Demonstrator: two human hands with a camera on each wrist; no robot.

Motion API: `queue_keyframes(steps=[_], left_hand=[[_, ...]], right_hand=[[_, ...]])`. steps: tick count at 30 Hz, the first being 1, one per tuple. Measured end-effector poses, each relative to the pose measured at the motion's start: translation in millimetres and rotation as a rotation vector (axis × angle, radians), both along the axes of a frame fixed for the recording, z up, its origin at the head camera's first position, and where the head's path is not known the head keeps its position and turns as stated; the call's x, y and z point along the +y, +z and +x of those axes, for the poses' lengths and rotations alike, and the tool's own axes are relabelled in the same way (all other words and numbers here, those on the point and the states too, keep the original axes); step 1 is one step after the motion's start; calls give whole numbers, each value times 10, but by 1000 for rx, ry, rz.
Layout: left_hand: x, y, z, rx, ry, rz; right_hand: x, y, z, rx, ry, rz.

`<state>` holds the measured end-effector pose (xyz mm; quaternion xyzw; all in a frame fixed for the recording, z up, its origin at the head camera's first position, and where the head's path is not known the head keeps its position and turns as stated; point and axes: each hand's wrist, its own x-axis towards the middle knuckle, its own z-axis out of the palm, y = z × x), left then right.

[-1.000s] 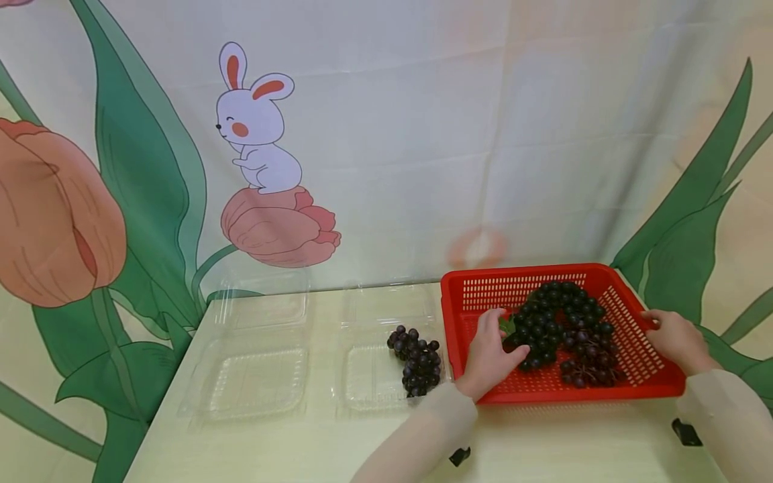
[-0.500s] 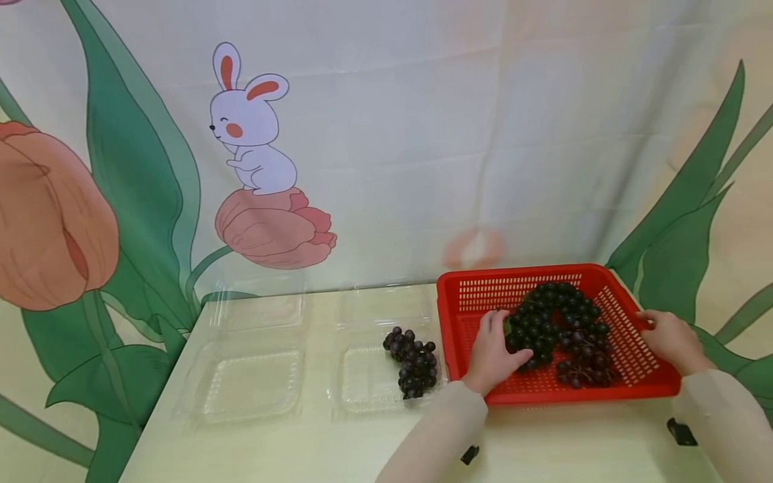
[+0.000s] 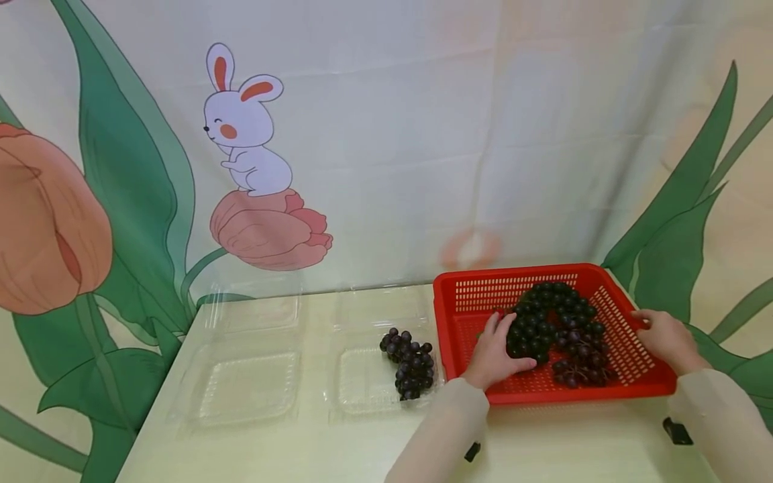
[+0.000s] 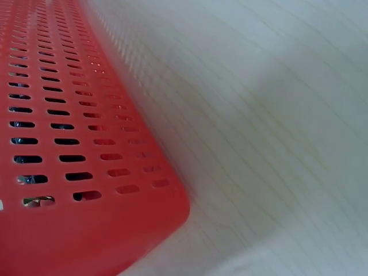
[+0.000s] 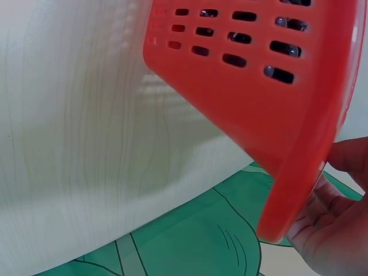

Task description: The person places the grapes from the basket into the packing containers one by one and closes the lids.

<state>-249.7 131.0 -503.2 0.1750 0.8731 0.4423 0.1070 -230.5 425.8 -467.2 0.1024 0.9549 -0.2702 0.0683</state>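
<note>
A red plastic basket (image 3: 604, 396) with slotted walls stands at the right of the table. Inside lie dark green-black grapes (image 3: 555, 302) and a reddish-purple bunch of grapes (image 3: 581, 362). My left hand (image 3: 492, 355) reaches over the near left side, fingers and thumb spread against the left edge of the dark grapes; the far side of that contact is hidden. The left wrist view has only the basket wall (image 4: 86, 230), no hand. My right hand (image 3: 667, 342) grips the basket's right rim, thumb and fingers on either side in the right wrist view.
Left of the basket, a clear clamshell box (image 3: 356, 386) holds a bunch of purple grapes (image 3: 413, 365). A second clear box (image 3: 250, 389) with its lid up stands further left. Behind the table hangs a printed curtain (image 3: 386, 168) with a rabbit and tulips.
My left hand has shifted right, closer against the dark grapes, and its fingers now cover the green leaf seen earlier. The right hand stays on the rim. The head view has turned slightly right.
</note>
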Motion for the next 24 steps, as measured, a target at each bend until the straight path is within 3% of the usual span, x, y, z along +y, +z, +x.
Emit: queue_keyframes(steps=[9,24], left_hand=[[24,-88,-20,-62,-30,-34],[48,-140,-69,-122,-40,-117]], right_hand=[[-21,3,6,-15,-3,-2],[-14,13,13,8,-4,1]])
